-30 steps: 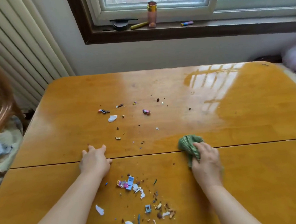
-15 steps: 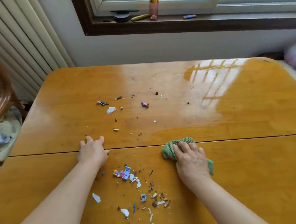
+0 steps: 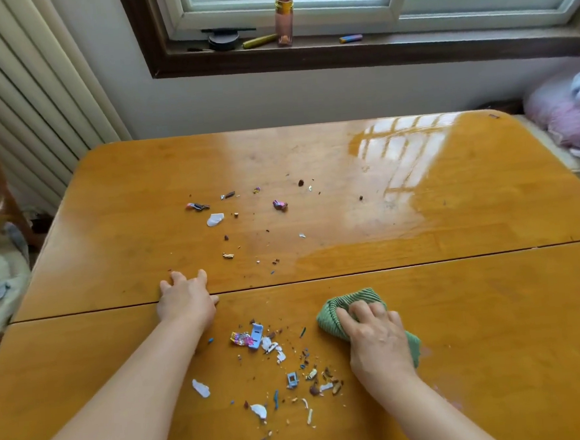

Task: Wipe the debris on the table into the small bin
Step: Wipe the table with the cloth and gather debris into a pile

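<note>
Debris (image 3: 274, 361) lying in two loose groups on the table (image 3: 494, 308): a denser patch near the front edge, between the two forearms, and a thinner scatter beyond the seam. Looking like paper scraps, bits of coloured wrapper, small blue plastic pieces, dark crumbs. Judging all of it very light and loose, likely sliding freely on the glossy varnish, with the thin paper flakes probably clinging flat and the crumbs rolling. Not worth pinching piece by piece; better pushed along in a mass from behind.

Green cloth (image 3: 349, 303) sitting just right of the near patch, soft, ribbed, bunched up. Pressing down on it: right hand (image 3: 376, 341), fingers curled over the bunched fabric and clutching it, palm on top. Best held exactly so, wadded with a broad leading edge low on the wood, so that flakes are not slipping under.

Left hand (image 3: 186, 301) resting flat across the seam, fingers spread, holding nothing, just left of the near patch.

Small bin not showing anywhere; presumably below the near edge, but impossible to tell.

Farther out: pink bottle (image 3: 284, 19) standing upright on the window sill (image 3: 407, 45).
</note>
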The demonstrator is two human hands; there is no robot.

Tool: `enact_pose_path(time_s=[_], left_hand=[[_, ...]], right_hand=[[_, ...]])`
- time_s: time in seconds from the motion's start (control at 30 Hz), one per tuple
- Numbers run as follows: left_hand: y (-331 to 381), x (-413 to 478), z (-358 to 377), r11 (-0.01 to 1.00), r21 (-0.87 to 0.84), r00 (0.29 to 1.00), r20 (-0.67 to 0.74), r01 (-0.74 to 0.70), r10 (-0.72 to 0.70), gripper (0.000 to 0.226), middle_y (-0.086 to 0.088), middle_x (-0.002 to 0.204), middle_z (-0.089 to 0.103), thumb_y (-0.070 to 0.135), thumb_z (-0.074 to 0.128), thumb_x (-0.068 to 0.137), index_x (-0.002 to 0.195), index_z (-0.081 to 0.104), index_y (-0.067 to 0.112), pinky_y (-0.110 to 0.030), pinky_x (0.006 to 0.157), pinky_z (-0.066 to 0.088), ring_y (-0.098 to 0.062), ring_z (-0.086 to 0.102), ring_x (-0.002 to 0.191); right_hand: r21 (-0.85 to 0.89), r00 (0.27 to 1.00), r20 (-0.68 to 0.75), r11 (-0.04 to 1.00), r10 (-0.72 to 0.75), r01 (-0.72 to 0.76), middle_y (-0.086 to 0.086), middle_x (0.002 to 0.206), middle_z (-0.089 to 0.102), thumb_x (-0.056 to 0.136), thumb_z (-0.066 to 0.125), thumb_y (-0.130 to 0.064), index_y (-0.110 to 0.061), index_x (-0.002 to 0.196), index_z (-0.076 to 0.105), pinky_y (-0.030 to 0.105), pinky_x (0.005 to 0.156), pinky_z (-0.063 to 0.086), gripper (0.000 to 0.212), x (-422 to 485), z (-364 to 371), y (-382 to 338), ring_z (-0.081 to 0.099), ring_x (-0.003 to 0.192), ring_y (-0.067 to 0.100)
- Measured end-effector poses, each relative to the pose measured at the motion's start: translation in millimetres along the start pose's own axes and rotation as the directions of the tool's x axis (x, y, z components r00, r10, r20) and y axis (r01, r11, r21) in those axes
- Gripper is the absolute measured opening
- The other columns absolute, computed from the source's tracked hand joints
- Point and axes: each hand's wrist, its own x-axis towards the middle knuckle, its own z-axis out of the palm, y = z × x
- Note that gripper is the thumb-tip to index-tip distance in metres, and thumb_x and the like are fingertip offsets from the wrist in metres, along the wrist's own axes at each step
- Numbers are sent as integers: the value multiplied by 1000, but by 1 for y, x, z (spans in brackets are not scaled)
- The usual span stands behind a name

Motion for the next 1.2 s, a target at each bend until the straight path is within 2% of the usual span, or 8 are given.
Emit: enact_pose_path(time_s=[0.13,0.27,0.43,0.57,0.7,1.0,1.1,1.2], left_hand=[[-1,2,-1,1000,-7,1000,4,-1,1,62,-15,157,12,39,48,95,149,21,27,-42,108,36,-35,16,144],[-2,2,0,1000,5,1000,-4,-11,11,62,-15,157,12,39,49,95,149,21,26,-42,107,38,-35,16,143],[-4,4,0,1000,4,1000,3,-17,17,62,-16,157,13,39,48,95,149,21,26,-42,107,38,-36,17,143],[-2,5,1,999,24,1000,-13,-21,22,62,-17,156,14,39,49,95,148,22,26,-42,106,39,-37,18,142],[-5,6,1,1000,-4,1000,10,-25,25,61,-16,156,14,40,47,95,148,22,27,-42,108,35,-37,17,143],[-5,6,2,1000,-8,1000,9,-21,22,62,-16,157,13,40,48,94,148,22,27,-43,107,38,-36,17,143],[-5,5,2,1000,15,1000,-13,-18,18,63,-16,157,15,41,49,94,149,21,27,-42,107,39,-36,17,143],[-3,5,2,1000,13,1000,-10,-19,19,64,-16,157,13,41,49,94,149,20,27,-42,107,38,-36,16,144]], right_hand=[[51,999,7,998,48,-48,2,119,51,79,45,-12,-25,118,49,38,86,33,41,37,-4,-6,43,111,28],[-14,1000,4,1000,22,-22,1,94,61,60,63,-9,-24,99,62,36,69,41,42,1,1,-4,57,88,28],[25,996,14,996,90,-90,2,119,51,78,46,-11,-26,119,48,38,87,32,44,34,-7,-8,43,112,28],[-22,999,-15,999,33,-34,0,91,61,57,67,-9,-26,100,63,36,69,44,47,-4,-1,-9,58,85,26],[37,995,-14,994,99,-98,2,118,51,78,47,-10,-27,120,48,37,88,32,45,34,-5,-10,43,112,28],[40,997,-3,997,72,-72,1,119,50,79,45,-10,-28,119,49,37,90,32,44,44,-5,-9,41,113,27],[395,994,43,912,100,-109,-1,115,53,75,47,-7,-29,120,56,34,93,36,50,36,-2,9,45,112,24],[773,900,-39,584,435,-248,2,105,54,71,48,-5,-22,115,62,29,92,39,50,28,-8,54,52,109,29]])
